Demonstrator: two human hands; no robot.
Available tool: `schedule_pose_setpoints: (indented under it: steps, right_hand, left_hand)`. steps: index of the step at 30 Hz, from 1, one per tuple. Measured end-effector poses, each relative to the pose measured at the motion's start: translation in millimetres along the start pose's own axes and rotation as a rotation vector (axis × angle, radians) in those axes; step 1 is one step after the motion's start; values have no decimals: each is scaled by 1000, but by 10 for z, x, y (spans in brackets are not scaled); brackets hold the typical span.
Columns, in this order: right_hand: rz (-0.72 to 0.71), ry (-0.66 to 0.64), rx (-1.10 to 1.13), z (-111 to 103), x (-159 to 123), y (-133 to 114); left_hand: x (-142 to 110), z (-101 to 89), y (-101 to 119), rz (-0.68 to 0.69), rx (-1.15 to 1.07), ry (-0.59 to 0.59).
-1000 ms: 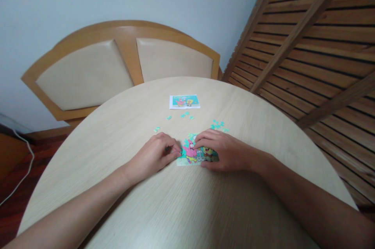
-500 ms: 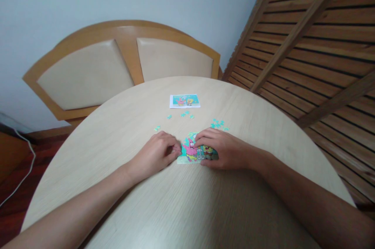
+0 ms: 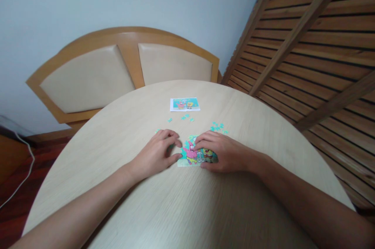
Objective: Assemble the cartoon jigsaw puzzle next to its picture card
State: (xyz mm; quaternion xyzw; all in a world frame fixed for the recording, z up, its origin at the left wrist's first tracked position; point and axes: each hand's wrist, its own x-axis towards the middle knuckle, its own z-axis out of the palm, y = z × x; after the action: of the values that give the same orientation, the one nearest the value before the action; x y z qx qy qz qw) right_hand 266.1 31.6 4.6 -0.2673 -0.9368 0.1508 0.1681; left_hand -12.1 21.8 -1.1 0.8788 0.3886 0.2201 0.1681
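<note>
A partly assembled jigsaw puzzle (image 3: 191,156) lies flat on the table, showing a pink starfish and other cartoon figures on a turquoise ground. My right hand (image 3: 224,151) rests over its right side, fingers curved across the top and thumb at the lower edge, holding it and covering part of the picture. At the puzzle's left edge is my left hand (image 3: 159,150), its thumb and fingers apart with no piece visible between them. Just beyond the left hand, a loose piece (image 3: 157,131) is partly hidden.
Several loose turquoise pieces (image 3: 217,126) lie beyond my right hand, and more pieces (image 3: 185,117) lie farther back. A printed picture card (image 3: 186,104) sits near the far edge of the round table (image 3: 117,210). Behind stand a padded chair back (image 3: 134,61) and a slatted wooden panel (image 3: 307,45).
My left thumb and fingers have spread apart from a pinch at the puzzle's left edge. My right hand stays on the puzzle. The view has tilted slightly upward.
</note>
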Motion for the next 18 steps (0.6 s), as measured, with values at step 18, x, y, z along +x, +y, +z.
schedule_pose_setpoints:
  steps: [18]
  right_hand:
    - [-57, 9, 19, 27, 30, 7]
  left_hand:
    - [51, -9, -603, -233, 290, 208]
